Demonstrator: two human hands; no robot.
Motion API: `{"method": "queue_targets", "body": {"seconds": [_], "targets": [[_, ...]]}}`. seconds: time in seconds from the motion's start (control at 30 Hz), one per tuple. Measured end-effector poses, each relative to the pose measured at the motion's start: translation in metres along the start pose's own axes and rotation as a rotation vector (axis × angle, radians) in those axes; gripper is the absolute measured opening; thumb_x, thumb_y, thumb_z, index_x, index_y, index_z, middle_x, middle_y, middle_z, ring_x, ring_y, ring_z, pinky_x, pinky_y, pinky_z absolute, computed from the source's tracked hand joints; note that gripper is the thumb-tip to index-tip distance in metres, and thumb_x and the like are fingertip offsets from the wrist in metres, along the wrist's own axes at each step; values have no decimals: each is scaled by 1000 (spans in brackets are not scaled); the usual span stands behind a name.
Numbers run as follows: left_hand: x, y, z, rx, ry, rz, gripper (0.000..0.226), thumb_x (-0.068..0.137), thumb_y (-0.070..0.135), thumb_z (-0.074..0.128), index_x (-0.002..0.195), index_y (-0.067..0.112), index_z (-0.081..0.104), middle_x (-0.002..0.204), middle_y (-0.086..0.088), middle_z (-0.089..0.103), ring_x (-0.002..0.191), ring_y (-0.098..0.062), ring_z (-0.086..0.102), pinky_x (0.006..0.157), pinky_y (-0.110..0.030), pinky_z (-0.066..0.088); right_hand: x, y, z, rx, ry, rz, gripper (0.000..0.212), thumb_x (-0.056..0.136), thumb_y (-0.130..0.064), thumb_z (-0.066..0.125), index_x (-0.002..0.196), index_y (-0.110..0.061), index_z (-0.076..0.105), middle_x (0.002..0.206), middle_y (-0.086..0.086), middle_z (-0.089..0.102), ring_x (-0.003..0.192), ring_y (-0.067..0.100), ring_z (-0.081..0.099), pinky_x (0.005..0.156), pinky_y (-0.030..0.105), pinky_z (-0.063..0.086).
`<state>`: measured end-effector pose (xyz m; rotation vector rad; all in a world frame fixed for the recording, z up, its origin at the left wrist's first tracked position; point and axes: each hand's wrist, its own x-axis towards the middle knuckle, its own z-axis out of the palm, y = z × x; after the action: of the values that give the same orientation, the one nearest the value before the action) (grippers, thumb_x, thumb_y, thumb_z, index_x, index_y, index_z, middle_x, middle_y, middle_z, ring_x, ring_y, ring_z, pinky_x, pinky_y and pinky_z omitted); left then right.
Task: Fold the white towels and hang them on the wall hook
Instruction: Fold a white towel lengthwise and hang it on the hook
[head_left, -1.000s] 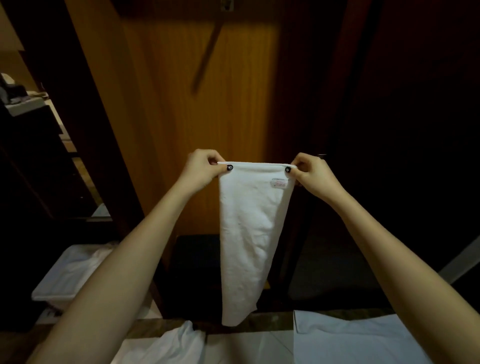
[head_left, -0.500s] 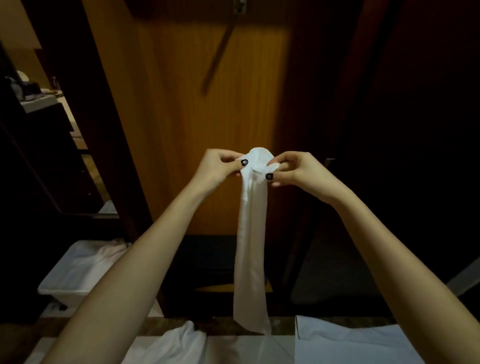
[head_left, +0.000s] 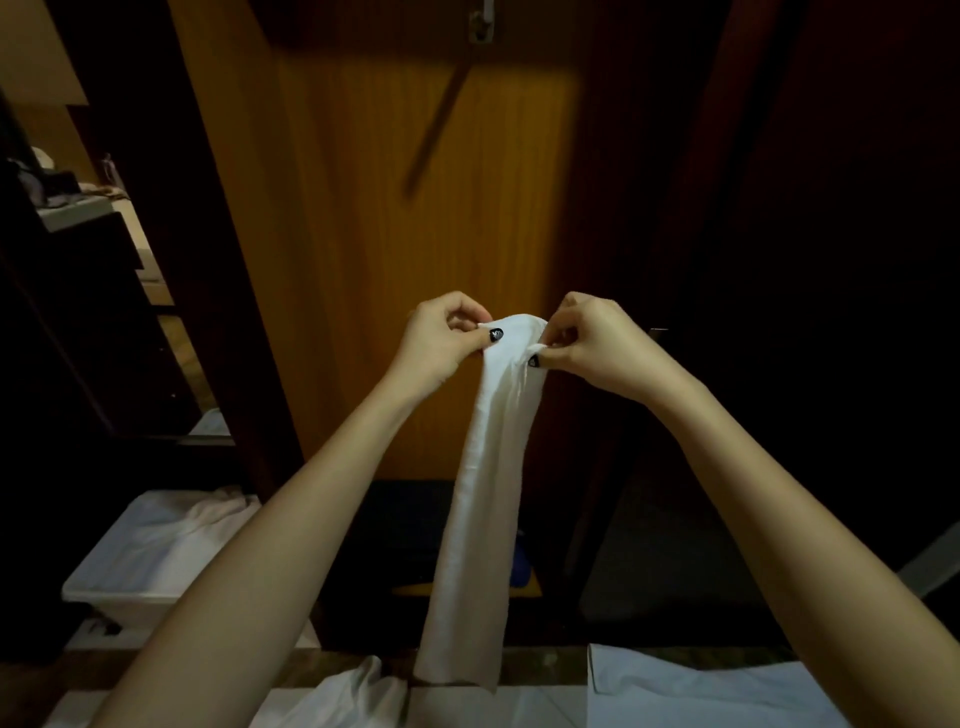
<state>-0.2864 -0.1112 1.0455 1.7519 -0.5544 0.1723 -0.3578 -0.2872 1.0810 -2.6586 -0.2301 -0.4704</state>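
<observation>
Below-left of towel (head_left: 488, 493) — white bin (head_left: 122, 603)

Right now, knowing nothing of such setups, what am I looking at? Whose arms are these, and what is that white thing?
No machine here: a camera worn on a person's head looks down at their own bare arms. The left hand and right hand each pinch the top of a long white cloth towel, hanging down in a narrow strip. Above, a small metal hook sits on the orange-brown wooden panel. Below lie a flat white towel and a crumpled one.
</observation>
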Motion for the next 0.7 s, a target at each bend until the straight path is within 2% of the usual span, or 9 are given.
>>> {"method": "queue_targets", "body": {"seconds": [0.07,0.13,0.2,0.23,0.27,0.37,0.57,0.63,0.7], "targets": [[-2,3,0,-44,-52,8,18,79,-2,71,79,15,65,69,-6,60,67,-16,57,68,-31,50,3,-4,1,64,-8,3,17,79,-26,78,76,-11,69,87,1,56,71,9,51,59,22,39],[-3,5,-3,-94,-110,29,16,82,0,69,83,15,69,75,-1,67,68,-6,63,65,-19,51,7,-6,-1,134,-17,17,19,79,-26,78,73,-13,66,89,3,61,79,18,58,69,32,47],[-4,6,-8,-126,-141,51,16,83,2,68,87,18,71,82,2,71,75,-4,67,67,-15,51,9,-8,-2,165,-47,30,19,80,-28,77,75,-12,68,89,6,67,85,24,62,76,42,50],[-4,7,-10,-147,-147,56,17,84,3,68,88,18,72,85,3,72,79,-5,68,69,-15,51,11,-9,-2,172,-61,24,19,81,-29,76,77,-12,69,86,8,68,83,25,63,75,44,50],[-5,7,-12,-167,-152,56,17,84,3,68,90,18,72,86,4,73,82,-6,69,71,-15,52,12,-10,-1,172,-68,14,19,81,-30,76,77,-13,71,82,7,69,79,23,63,71,43,49],[-5,8,-12,-197,-143,40,14,82,2,69,89,14,70,84,0,72,79,-7,69,71,-19,53,15,-13,0,167,-62,7,20,81,-33,76,77,-14,73,70,-1,65,62,8,53,59,30,39],[-6,5,-13,-225,-132,32,14,81,4,71,81,18,71,75,5,73,75,-7,68,68,-18,52,16,-18,2,158,-58,-19,20,81,-37,74,74,-19,71,67,-7,64,60,-3,54,54,15,40],[-9,3,-16,-249,-150,28,14,83,10,70,84,24,74,83,4,74,82,-9,68,73,-20,53,15,-19,3,159,-29,-38,19,81,-36,74,73,-20,69,68,-7,64,62,-2,56,54,14,41],[-11,2,-18,-304,-190,4,15,83,16,70,89,29,75,95,2,74,94,-14,67,82,-27,54,14,-18,2,170,19,-53,19,82,-36,74,72,-21,68,70,-6,65,66,5,59,54,17,41]]}}
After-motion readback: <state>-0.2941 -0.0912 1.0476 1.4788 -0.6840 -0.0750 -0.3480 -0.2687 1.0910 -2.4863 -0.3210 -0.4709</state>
